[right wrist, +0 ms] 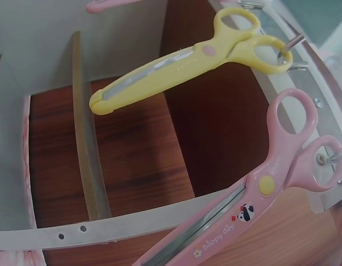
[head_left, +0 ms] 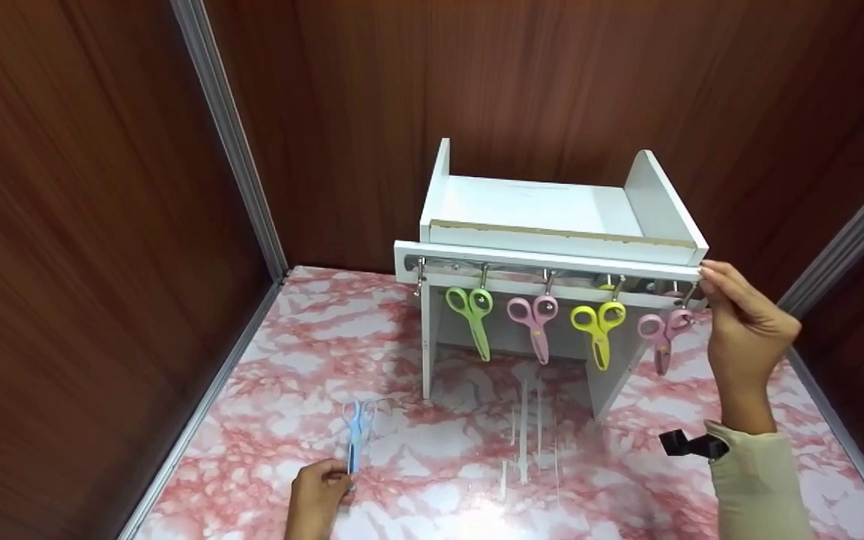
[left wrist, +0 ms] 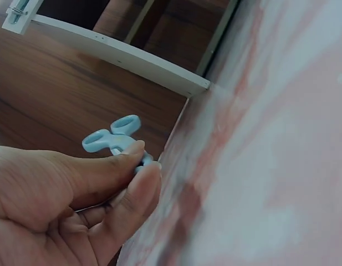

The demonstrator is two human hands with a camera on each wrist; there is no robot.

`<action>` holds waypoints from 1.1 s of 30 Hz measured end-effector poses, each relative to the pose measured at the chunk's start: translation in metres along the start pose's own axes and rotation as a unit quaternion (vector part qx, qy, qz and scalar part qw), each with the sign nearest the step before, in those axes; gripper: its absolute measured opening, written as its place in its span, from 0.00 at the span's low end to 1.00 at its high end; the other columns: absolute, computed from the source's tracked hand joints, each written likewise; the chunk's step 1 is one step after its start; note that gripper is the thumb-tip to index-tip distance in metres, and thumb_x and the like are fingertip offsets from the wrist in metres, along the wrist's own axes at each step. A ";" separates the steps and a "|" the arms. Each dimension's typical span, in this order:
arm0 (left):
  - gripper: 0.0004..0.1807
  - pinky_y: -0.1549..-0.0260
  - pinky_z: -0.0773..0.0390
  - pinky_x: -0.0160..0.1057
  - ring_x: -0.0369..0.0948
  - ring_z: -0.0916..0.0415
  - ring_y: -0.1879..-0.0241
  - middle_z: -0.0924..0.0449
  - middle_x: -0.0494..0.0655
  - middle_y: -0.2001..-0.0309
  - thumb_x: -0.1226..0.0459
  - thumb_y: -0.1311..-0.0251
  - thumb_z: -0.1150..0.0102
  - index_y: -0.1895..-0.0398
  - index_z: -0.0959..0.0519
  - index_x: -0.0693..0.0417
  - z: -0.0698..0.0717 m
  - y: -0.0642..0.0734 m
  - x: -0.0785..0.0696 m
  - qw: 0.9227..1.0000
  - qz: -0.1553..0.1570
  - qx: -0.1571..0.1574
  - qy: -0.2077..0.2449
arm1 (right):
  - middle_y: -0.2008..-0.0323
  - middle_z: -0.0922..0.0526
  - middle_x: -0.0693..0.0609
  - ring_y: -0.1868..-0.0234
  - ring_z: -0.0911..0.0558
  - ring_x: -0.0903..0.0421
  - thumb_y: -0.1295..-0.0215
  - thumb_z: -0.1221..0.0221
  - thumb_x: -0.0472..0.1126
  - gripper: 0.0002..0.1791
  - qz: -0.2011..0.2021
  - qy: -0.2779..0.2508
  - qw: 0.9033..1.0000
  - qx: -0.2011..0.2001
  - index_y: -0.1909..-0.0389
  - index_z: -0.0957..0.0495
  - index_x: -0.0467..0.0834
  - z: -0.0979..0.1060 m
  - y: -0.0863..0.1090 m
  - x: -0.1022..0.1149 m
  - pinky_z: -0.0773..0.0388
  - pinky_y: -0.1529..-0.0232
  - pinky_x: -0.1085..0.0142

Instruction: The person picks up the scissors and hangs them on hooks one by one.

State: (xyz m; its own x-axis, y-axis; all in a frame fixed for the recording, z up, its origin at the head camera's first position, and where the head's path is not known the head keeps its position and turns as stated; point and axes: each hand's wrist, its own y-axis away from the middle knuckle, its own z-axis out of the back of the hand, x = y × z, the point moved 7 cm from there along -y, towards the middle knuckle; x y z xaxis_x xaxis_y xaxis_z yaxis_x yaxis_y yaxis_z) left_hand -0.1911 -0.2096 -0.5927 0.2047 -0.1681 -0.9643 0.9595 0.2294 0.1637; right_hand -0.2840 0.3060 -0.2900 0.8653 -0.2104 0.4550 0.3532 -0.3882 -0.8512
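My left hand (head_left: 317,496) pinches a pair of light blue scissors (head_left: 355,439) by the blade end, handle loops pointing away. In the left wrist view, thumb and fingertips close on the blue scissors (left wrist: 123,141). My right hand (head_left: 753,341) grips the right end of a white hook rail (head_left: 552,261). From its hooks hang green scissors (head_left: 478,331), pink scissors (head_left: 539,341), yellow scissors (head_left: 601,349) and, nearest that hand, another pink pair (head_left: 662,352). The leftmost hook (head_left: 421,279) carries no scissors. The right wrist view shows the near pink scissors (right wrist: 231,221), printed with a panda, but not the right hand.
A white shelf unit (head_left: 537,202) with raised side panels stands behind the rail on a red-and-white marbled tabletop (head_left: 252,442). Pale strips (head_left: 524,435) mark the surface before it. Brown wood-grain walls (head_left: 342,112) with metal edging enclose the left, back and right.
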 end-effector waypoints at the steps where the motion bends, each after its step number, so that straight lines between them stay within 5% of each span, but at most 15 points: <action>1: 0.09 0.74 0.16 0.40 0.44 0.20 0.73 0.19 0.57 0.71 0.74 0.46 0.38 0.62 0.21 0.72 0.000 0.000 -0.002 1.000 0.000 -0.001 0.007 | 0.63 0.19 0.28 0.58 0.18 0.40 0.52 0.39 0.15 0.07 0.000 -0.002 1.000 0.000 0.69 0.21 0.19 0.000 0.000 0.000 0.18 0.57 0.66; 11: 0.10 0.66 0.16 0.45 0.52 0.20 0.64 0.19 0.56 0.66 0.69 0.44 0.36 0.61 0.20 0.67 0.001 -0.005 -0.031 0.998 -0.058 -0.019 0.031 | 0.64 0.19 0.27 0.59 0.18 0.40 0.53 0.39 0.15 0.06 0.006 -0.006 1.000 -0.001 0.71 0.21 0.19 -0.002 0.001 0.000 0.18 0.57 0.66; 33: 0.09 0.67 0.16 0.42 0.43 0.20 0.69 0.21 0.58 0.66 0.69 0.45 0.36 0.61 0.19 0.65 -0.007 0.004 -0.088 0.988 -0.109 -0.002 0.110 | 0.64 0.19 0.29 0.59 0.18 0.40 0.52 0.38 0.16 0.06 0.006 0.005 1.000 -0.004 0.70 0.21 0.20 -0.001 0.000 0.002 0.18 0.56 0.65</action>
State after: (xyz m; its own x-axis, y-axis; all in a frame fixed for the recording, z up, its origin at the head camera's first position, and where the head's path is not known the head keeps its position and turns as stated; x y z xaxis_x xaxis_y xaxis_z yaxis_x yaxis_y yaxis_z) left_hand -0.2073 -0.1869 -0.5085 -0.0542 -0.0021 -0.9985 0.9752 0.2148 -0.0534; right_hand -0.2827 0.3045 -0.2894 0.8661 -0.2243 0.4468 0.3395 -0.3921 -0.8550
